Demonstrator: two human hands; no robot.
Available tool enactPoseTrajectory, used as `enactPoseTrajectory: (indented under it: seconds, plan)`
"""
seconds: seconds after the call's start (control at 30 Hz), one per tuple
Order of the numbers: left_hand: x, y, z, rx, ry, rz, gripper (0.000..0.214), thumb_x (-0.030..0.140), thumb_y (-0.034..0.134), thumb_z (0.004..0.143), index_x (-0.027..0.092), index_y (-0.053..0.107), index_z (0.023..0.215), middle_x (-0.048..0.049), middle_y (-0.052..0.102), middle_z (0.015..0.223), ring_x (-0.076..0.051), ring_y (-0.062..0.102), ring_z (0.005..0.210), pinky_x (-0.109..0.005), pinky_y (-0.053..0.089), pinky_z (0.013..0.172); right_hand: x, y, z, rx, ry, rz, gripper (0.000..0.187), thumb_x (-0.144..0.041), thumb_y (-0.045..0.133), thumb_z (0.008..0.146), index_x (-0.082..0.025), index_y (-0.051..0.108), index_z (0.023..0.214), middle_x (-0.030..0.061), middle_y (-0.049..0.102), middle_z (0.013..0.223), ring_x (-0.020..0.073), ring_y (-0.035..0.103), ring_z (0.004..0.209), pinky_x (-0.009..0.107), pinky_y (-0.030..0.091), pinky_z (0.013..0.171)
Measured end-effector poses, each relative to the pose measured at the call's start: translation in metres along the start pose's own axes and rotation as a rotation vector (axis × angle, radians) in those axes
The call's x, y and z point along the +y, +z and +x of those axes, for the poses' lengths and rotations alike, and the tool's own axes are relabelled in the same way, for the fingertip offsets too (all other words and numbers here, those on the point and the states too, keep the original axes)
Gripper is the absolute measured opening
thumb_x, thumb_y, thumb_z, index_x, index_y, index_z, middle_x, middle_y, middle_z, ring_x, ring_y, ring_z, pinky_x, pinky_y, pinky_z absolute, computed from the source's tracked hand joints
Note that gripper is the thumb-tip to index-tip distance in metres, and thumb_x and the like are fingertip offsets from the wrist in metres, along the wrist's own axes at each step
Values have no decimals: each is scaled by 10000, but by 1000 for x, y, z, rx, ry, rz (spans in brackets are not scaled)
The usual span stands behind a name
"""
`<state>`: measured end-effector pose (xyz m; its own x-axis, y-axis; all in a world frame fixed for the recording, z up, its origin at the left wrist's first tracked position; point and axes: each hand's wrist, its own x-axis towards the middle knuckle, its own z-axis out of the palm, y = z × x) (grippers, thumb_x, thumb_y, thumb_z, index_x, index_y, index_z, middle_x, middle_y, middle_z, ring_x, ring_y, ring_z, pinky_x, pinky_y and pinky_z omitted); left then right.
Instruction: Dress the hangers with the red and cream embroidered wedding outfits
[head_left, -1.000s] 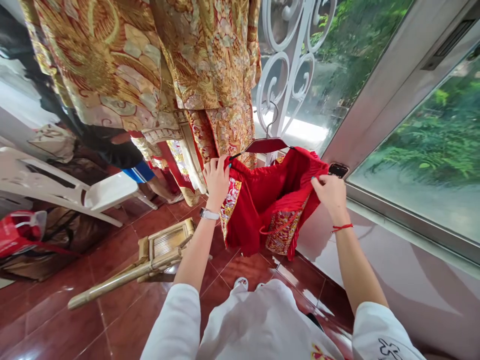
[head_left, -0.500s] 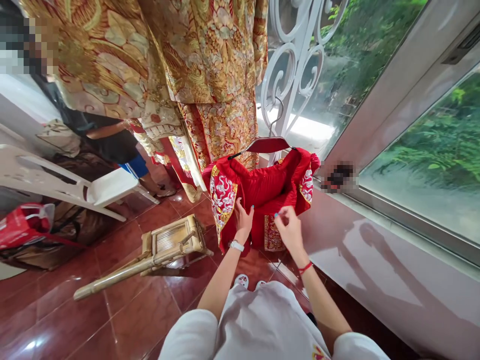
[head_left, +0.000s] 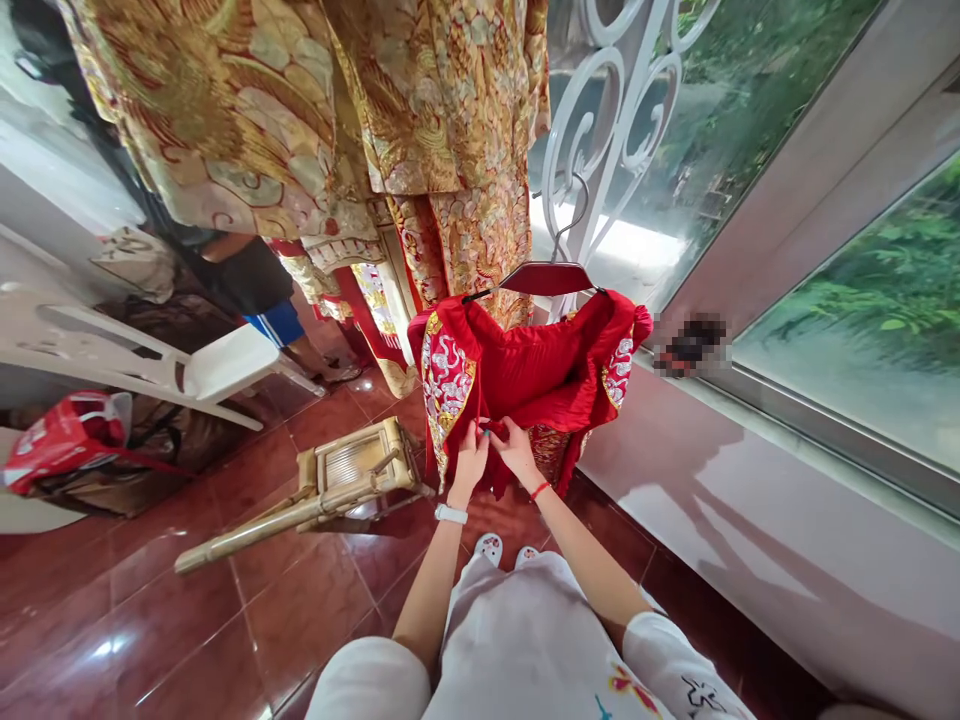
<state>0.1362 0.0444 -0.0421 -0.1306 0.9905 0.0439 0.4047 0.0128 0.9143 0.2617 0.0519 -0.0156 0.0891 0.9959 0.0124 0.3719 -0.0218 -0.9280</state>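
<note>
Fingers of the left hand (head_left: 470, 458) and right hand (head_left: 519, 453) pinch the near edge of a red, embroidered cloth garment (head_left: 525, 370). It looks soft, light and prone to slide; the plain edge probably suits gripping best. Beyond, a dark-red, metal-hooked hanger (head_left: 546, 278) carries it near a white, scrolled metal grille (head_left: 628, 110).

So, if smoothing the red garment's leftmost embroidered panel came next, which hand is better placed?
Probably the left hand: it is close beside that embroidered panel, while the right hand is farther across.
</note>
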Motion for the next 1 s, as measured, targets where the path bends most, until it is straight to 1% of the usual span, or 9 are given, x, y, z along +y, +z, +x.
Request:
enactPoseTrajectory:
  seconds: [0.1,0.17,0.27,0.37,0.47,0.6,0.8,0.9,1.0]
  plan:
    - [-3,-5,-7,-95,5,17,587,201,623,841,164,519,1417,-143,665,1313,-262,611,1270,-442,453,1131,2,-8,-19,44,-30,18,255,-436,586,758,-229,457,687,-29,548,613,138,467,579,248,370,590]
    - [-2,-6,-12,-168,7,9,561,199,637,829,154,558,1383,-149,637,1374,-269,564,1342,-445,413,1175,1,-15,-29,87,-48,21,329,-459,590,738,-233,385,615,-58,444,537,118,388,546,245,320,561]
    - [0,1,-21,-276,23,-75,419,186,645,826,146,647,1243,-140,684,1302,-263,621,1268,-447,445,1147,-4,-26,-40,149,-32,3,378,-454,616,709,-235,338,576,-67,391,509,105,344,533,246,281,540]
    - [4,11,-29,-344,65,-222,295,179,660,824,113,672,1112,-149,737,1156,-251,701,1095,-431,534,1032,-13,-34,-44,149,-36,-29,316,-399,613,722,-233,376,594,-51,442,526,115,390,534,252,323,548]
    - [9,17,-36,-344,81,-260,215,194,662,841,118,675,1042,-132,748,1081,-232,714,1021,-408,559,980,-21,-42,-48,140,-70,-71,145,-335,608,755,-211,534,766,-10,595,654,155,527,598,279,430,630]
    - [19,12,-45,-250,84,-190,266,137,616,850,145,683,1107,-126,729,1182,-231,682,1116,-444,498,1080,-20,-51,-54,96,-139,-76,292,-323,609,840,-207,608,1108,53,715,919,207,657,788,343,514,794]
    - [37,3,-55,-344,122,-150,247,189,648,864,171,706,1103,-95,749,1126,-236,696,1056,-411,534,1020,-1,-62,-65,-50,-191,-86,196,-314,562,933,-211,702,1023,66,728,898,206,657,743,353,547,775]
    - [41,2,-62,-317,145,-95,178,262,625,920,184,718,1051,-96,756,1094,-243,696,1048,-408,529,1022,5,-65,-74,19,-223,-121,263,-320,510,974,-216,742,1042,78,700,937,196,647,735,357,563,768]
    - [42,2,-70,-291,183,-66,163,282,641,924,196,714,1040,-96,755,1105,-251,696,1056,-419,528,1025,6,-62,-86,176,-257,-179,331,-353,470,1006,-214,770,1018,100,639,989,191,645,746,360,570,757]
